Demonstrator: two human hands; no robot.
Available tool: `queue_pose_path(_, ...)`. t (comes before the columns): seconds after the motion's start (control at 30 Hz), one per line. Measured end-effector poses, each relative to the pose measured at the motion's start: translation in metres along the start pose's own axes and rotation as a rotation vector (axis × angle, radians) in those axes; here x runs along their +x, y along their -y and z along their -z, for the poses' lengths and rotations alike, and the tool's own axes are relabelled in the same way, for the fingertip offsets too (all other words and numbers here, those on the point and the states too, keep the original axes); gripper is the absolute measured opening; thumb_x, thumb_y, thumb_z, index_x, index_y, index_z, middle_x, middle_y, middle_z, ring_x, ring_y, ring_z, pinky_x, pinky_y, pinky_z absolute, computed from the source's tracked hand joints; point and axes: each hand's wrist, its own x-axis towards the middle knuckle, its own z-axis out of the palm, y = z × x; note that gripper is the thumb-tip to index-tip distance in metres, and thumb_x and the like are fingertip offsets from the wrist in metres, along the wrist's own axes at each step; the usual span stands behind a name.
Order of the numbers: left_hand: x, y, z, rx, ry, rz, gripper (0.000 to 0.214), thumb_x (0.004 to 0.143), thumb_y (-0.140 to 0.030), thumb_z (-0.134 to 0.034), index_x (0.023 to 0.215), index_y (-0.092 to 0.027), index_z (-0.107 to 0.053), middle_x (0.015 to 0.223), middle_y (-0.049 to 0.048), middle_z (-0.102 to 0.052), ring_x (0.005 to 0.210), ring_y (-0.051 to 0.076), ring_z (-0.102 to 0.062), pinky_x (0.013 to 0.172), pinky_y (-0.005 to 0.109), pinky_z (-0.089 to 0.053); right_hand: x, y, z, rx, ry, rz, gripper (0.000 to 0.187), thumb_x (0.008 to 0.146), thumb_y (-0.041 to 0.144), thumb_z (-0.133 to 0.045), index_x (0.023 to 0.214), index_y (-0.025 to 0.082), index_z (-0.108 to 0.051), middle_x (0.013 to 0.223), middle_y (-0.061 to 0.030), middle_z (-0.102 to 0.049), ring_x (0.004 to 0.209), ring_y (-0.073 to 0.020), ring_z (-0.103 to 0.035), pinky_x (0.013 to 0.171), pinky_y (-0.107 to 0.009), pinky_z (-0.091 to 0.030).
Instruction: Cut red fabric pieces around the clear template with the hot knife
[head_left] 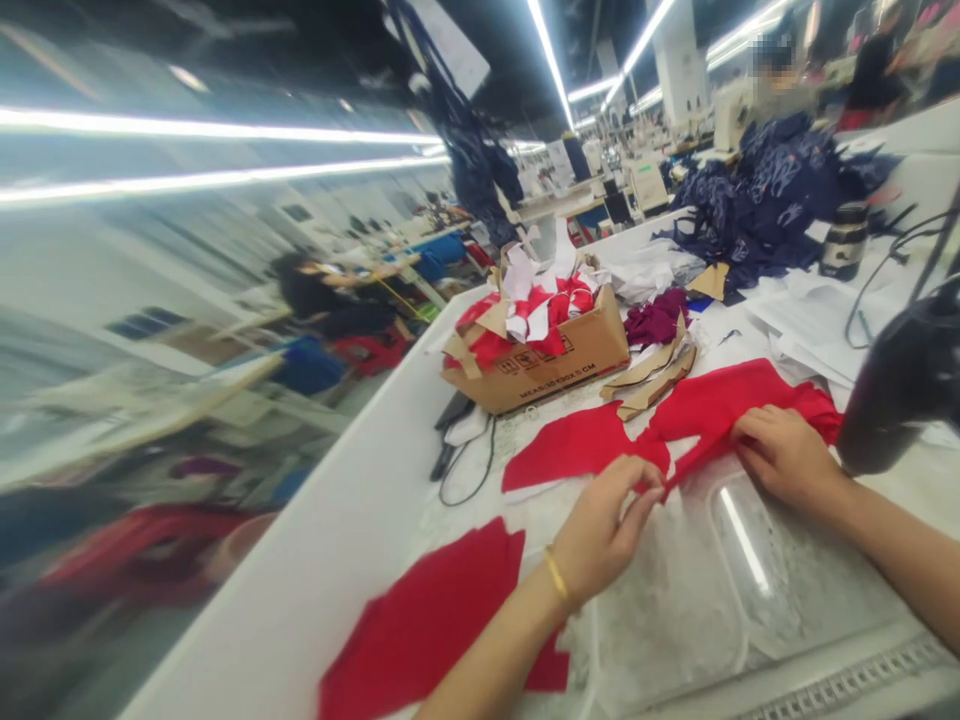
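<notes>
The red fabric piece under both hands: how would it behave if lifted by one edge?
Probably floppy: the red fabric piece bunches into a narrow fold where the left hand pinches it. Likely light, lying thin and flat on the table. It might slide if pushed; the right hand rests on it.

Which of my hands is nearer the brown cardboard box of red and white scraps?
Left. The left hand is in front of the brown cardboard box; the right hand lies farther off to its right.
</notes>
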Motion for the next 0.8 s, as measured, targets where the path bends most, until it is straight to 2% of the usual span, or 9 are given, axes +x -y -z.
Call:
queue_pose_path(0.07,-0.016,-0.008,0.026,-0.331,0.245,0.229,0.027,0.102,-0.038,-0.045,0.084,-0.021,-0.055,0.079,0.0015,-0.061,0.07,0.016,-0.057,0.065,0.026,-0.048,0.0,0.007,0.008,0.253,0.129,-0.069,0.007,0.082,0.017,-0.054,0.087,0.022,-0.056,0.083,-0.002,-0.067,0.074,-0.0179,-0.06,0.071,-0.031,-0.045)
queue_pose_path(0.13,-0.033,-0.011,0.048,-0.583,0.373,0.461,0.038,0.097,-0.053,-0.054,0.078,-0.02,-0.053,0.07,-0.0012,-0.052,0.063,0.014,-0.047,0.059,0.025,-0.042,0.001,0.014,0.016,0.523,0.315,-0.152,0.019,0.079,0.025,-0.06,0.093,0.023,-0.048,0.078,0.0018,-0.064,0.068,-0.0157,-0.058,0.067,-0.029,-0.046)
queue_pose_path(0.23,-0.056,-0.002,0.064,-0.723,0.363,0.631,0.053,0.086,-0.07,-0.062,0.074,-0.02,-0.05,0.064,-0.0035,-0.043,0.058,0.012,-0.039,0.055,0.023,-0.038,0.002,0.019,0.022,0.706,0.537,-0.218,0.032,0.077,0.032,-0.066,0.098,0.024,-0.044,0.066,0.0081,-0.053,0.058,-0.0127,-0.05,0.06,-0.025,-0.042)
queue_pose_path(0.3,-0.068,0.011,0.06,-0.6,0.329,0.656,0.051,0.09,-0.067,-0.058,0.073,-0.02,-0.051,0.066,-0.0019,-0.048,0.059,0.013,-0.044,0.057,0.024,-0.043,0.002,0.018,0.021,0.612,0.549,-0.218,0.029,0.077,0.029,-0.067,0.099,0.023,-0.049,0.061,0.01,-0.047,0.057,-0.0119,-0.046,0.058,-0.024,-0.038)
queue_pose_path(0.43,-0.087,0.035,0.032,-0.113,0.134,0.576,0.035,0.098,-0.048,-0.047,0.079,-0.02,-0.058,0.075,0.0042,-0.061,0.071,0.021,-0.06,0.068,0.035,-0.056,0.002,0.011,0.01,0.236,0.418,-0.238,0.027,0.079,0.018,-0.066,0.103,0.022,-0.056,0.069,0.0062,-0.058,0.065,-0.015,-0.057,0.063,-0.026,-0.041)
queue_pose_path(0.5,-0.094,0.039,0.018,0.027,0.0,0.524,0.027,0.097,-0.041,-0.048,0.094,-0.019,-0.063,0.097,0.0107,-0.066,0.093,0.027,-0.064,0.086,0.046,-0.057,0.002,0.008,0.005,0.096,0.377,-0.274,0.031,0.079,0.018,-0.068,0.108,0.023,-0.058,0.082,0.0018,-0.067,0.074,-0.018,-0.064,0.068,-0.028,-0.045)
queue_pose_path(0.57,-0.101,0.033,0.005,0.141,-0.073,0.378,0.025,0.099,-0.031,-0.047,0.113,-0.019,-0.063,0.118,0.0141,-0.065,0.113,0.029,-0.062,0.1,0.049,-0.053,0.002,0.006,0.003,0.011,0.357,-0.298,0.034,0.08,0.02,-0.069,0.112,0.024,-0.059,0.093,-0.0013,-0.072,0.08,-0.0205,-0.067,0.072,-0.03,-0.047)
queue_pose_path(0.7,-0.111,0.008,-0.011,0.306,-0.018,0.013,0.032,0.102,-0.016,-0.042,0.131,-0.02,-0.057,0.128,0.0111,-0.066,0.12,0.023,-0.063,0.104,0.038,-0.055,0.001,0.0,0.001,-0.047,0.313,-0.272,0.032,0.083,0.021,-0.066,0.114,0.025,-0.06,0.095,-0.0029,-0.074,0.079,-0.0219,-0.069,0.072,-0.032,-0.049)
queue_pose_path(0.8,-0.12,-0.008,-0.018,0.339,0.016,-0.056,0.031,0.103,-0.017,-0.043,0.13,-0.018,-0.058,0.125,0.011,-0.069,0.115,0.023,-0.067,0.102,0.037,-0.058,0.0,-0.007,0.0,-0.069,0.242,-0.24,0.032,0.081,0.018,-0.064,0.113,0.024,-0.06,0.099,-0.0044,-0.073,0.083,-0.0225,-0.069,0.071,-0.032,-0.05)
